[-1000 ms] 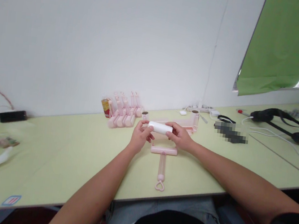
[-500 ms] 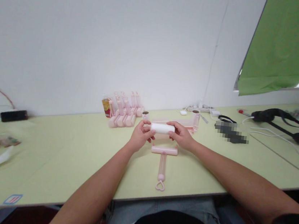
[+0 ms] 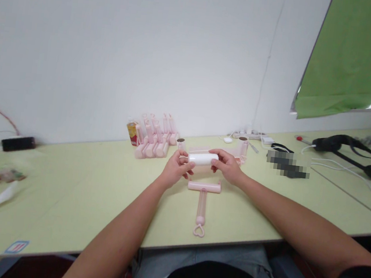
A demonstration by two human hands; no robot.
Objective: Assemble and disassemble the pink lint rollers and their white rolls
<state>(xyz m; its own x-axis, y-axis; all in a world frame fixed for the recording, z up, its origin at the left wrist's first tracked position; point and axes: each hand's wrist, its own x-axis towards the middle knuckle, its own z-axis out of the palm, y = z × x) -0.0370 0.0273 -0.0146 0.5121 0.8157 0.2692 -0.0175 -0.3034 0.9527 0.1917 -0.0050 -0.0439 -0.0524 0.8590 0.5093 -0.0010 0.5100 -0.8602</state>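
Between my two hands is a white sticky lint-roller refill [image 3: 202,159], held level just above the table. My left hand [image 3: 176,169] has its fingers closed round the left end. The right end is gripped by my right hand [image 3: 227,166], thumb in front and fingers behind. Below them on the table lies a pink lint-roller handle [image 3: 202,204], its crossbar toward the wall and its heart-shaped loop toward me. A pink see-through frame or wrapper lies behind my hands, partly hidden by them.
Several pink lint rollers [image 3: 153,142] stand by the wall, beside a yellow-red packet [image 3: 132,133]. Two rolls with brown cores, one a roll [image 3: 242,145] at right, stand behind my hands. Cables, a power strip [image 3: 249,133] and a black headset [image 3: 355,155] lie right; a phone [image 3: 18,144] is left.
The white roll has tilted slightly, its right end rising, and moved a little to the right with my right hand. My left hand stays nearly in place on its end.
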